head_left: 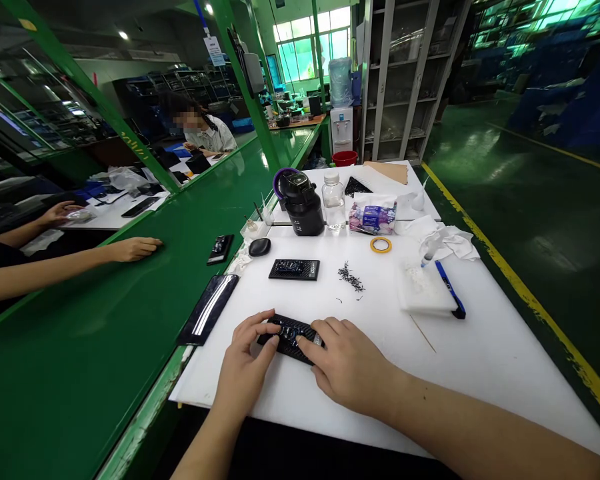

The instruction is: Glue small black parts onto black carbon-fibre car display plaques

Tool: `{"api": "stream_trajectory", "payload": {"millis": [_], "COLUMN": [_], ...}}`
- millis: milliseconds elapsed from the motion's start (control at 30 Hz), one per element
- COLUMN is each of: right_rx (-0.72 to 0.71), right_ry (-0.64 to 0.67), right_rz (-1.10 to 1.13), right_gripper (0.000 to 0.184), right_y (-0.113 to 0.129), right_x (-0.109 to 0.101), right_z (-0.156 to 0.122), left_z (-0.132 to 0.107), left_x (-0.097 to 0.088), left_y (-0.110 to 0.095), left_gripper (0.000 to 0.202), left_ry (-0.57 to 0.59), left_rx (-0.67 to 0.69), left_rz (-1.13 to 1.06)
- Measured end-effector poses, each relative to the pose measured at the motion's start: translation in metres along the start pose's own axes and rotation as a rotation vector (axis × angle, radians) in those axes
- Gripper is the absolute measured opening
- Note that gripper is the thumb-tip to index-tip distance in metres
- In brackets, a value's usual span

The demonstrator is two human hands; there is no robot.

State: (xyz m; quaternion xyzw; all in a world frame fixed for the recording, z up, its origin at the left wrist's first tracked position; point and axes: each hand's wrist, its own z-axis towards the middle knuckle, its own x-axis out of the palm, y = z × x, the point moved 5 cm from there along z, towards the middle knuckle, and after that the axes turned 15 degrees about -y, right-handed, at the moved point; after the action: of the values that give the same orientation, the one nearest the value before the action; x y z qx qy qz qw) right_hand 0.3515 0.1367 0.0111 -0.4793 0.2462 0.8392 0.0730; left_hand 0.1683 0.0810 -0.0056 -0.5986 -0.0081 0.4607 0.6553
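Note:
Both my hands rest on a black carbon-pattern panel (289, 337) lying flat on the white table (480, 360) near its front edge. My left hand (247, 363) grips the panel's left end, fingers curled over it. My right hand (345, 363) presses on its right end with fingers bent down. A second matching black panel (294, 269) lies a little farther back. A long glossy black strip (208, 309) lies at the table's left edge.
Small dark scraps (351, 278), a yellow tape ring (381, 245), a white block (424, 288) with a blue pen (450, 288), a black flask (303, 203), a clear bottle (333, 201) and a tissue pack (373, 216) stand behind. A co-worker's hand (133, 249) rests on the green conveyor (80, 347).

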Motion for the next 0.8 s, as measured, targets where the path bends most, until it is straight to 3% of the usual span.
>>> {"api": "stream_trajectory", "payload": {"millis": [100,367,800], "right_rx": [0.0,-0.007,-0.023], "right_ry": [0.001,-0.004,0.003], "right_rz": [-0.008,0.002,0.021], "right_gripper": [0.047,0.049,0.047], "right_y": [0.001,0.0,-0.002], "right_x": [0.0,0.001,0.0], "right_z": [0.0,-0.002,-0.005], "left_z": [0.005,0.005,0.009], "left_x": [0.006,0.016,0.016], "left_y": [0.001,-0.012,-0.004], "left_gripper": [0.027,0.049,0.059], "left_ry": [-0.021,-0.033,-0.029], "left_rx": [-0.142,-0.21,-0.253], "left_rz": [0.019,0.176,0.142]}}
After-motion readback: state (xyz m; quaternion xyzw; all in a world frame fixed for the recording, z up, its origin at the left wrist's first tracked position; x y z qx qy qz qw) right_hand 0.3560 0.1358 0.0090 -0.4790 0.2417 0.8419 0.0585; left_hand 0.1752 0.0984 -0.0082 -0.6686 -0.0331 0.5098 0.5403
